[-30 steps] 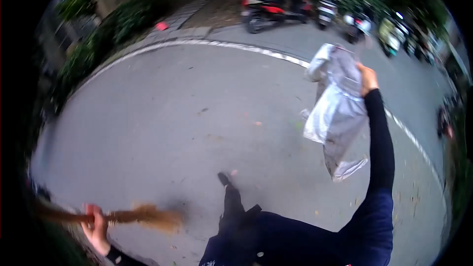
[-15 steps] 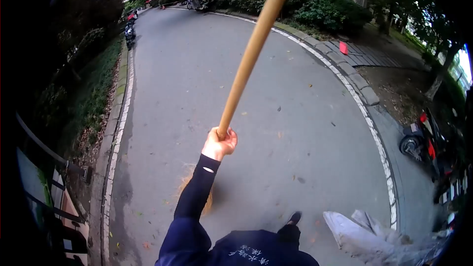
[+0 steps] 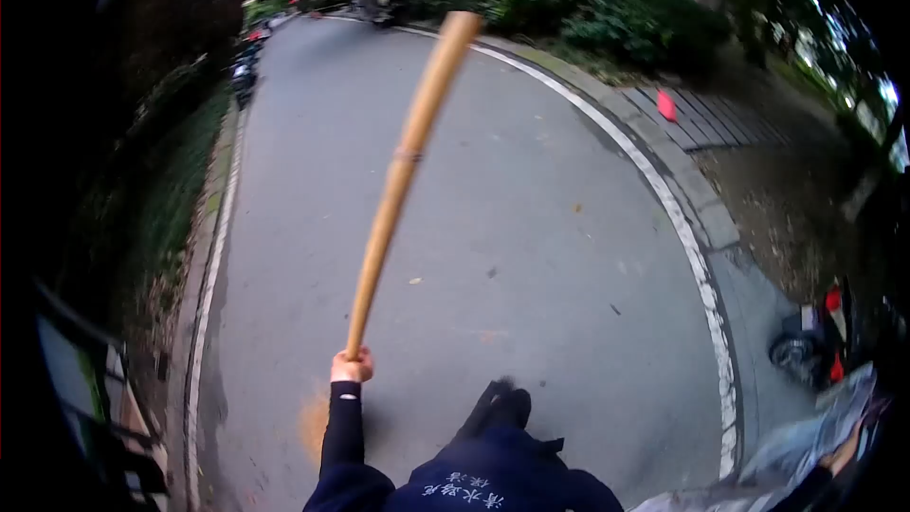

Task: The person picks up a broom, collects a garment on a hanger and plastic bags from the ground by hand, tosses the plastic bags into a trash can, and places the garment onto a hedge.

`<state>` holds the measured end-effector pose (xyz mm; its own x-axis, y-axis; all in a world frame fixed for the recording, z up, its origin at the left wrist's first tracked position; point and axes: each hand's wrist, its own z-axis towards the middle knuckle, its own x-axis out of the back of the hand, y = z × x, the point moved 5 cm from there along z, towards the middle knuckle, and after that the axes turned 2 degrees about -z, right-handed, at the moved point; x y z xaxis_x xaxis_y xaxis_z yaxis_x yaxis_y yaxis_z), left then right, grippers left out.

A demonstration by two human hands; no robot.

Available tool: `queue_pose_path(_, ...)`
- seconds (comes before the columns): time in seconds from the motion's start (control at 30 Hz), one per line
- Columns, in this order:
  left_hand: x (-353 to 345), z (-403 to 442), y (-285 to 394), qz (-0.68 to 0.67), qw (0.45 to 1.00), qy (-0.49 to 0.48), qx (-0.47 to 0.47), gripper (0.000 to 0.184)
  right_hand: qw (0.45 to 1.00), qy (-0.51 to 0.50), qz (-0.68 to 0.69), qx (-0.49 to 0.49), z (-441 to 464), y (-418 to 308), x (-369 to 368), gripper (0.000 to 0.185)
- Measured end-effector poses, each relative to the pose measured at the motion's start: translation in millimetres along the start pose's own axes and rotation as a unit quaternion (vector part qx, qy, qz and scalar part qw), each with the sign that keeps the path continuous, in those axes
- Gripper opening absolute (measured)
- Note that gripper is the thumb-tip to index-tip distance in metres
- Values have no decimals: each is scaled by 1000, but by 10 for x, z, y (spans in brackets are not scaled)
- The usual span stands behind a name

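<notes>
My left hand (image 3: 352,366) is closed round the lower part of a broom's wooden handle (image 3: 403,166), which slants up and away across the middle of the view. Behind my dark left sleeve, the broom's straw-coloured bristles (image 3: 313,425) show blurred, low over the road. At the lower right edge, my right hand (image 3: 842,453) grips a crumpled, translucent plastic bag (image 3: 791,450). Part of this hand is cut off by shadow and the bag.
A grey road (image 3: 531,256) with scattered leaves runs ahead between white edge lines and curbs. At right stands a red and black motorbike (image 3: 806,351); a red object (image 3: 666,105) lies by a slatted path. Parked two-wheelers (image 3: 245,71) line the far left. Bushes (image 3: 607,19) border the bend.
My left hand and the broom have swung down and to the left, bringing the handle's far end into view. My right hand has come into view with the plastic bag at the lower right.
</notes>
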<state>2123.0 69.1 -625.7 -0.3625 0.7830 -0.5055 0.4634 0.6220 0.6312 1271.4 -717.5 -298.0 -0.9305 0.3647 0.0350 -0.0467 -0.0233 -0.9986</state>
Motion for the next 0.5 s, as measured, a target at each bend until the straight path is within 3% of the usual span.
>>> queue_pose_path(0.07, -493, 249, -103, -124, 986, 60, 99, 8, 1000, 12, 2, 14, 568, -140, -311, 38)
queue_pose_path(0.1, -863, 422, -324, -424, 858, 201, 206, 10, 1000, 19, 4, 16, 859, -214, -510, 38)
queue_pose_path(0.13, -1159, 791, -352, -376, 897, 149, 177, 8, 1000, 16, 16, 7, 1243, -236, -872, 38)
queue_pose_path(0.17, -1828, 760, -341, -395, 881, 220, 141, 10, 999, 8, 34, -8, 1578, -245, -1293, 38)
queue_pose_path(0.3, -4273, 1700, -372, -346, 928, -8, 140, 16, 975, -157, 152, -30, 1575, -1117, -3514, 39)
queue_pose_path(0.37, -5561, 2014, -459, -351, 924, -117, 100, 20, 988, -63, 141, 22, 2493, -1198, -3697, 39)
queue_pose_path(0.4, -6221, 2063, -536, -357, 915, -128, 137, 20, 985, 138, 17, 104, 2929, -1235, -3708, 39)
queue_pose_path(0.43, -6876, 2067, -610, -366, 904, -141, 173, 21, 987, 127, 48, 82, 3417, -1191, -3790, 38)
queue_pose_path(0.5, -8022, 2060, -791, -395, 870, -183, 232, 21, 997, 36, 32, 66, 3502, -1519, -4649, 36)
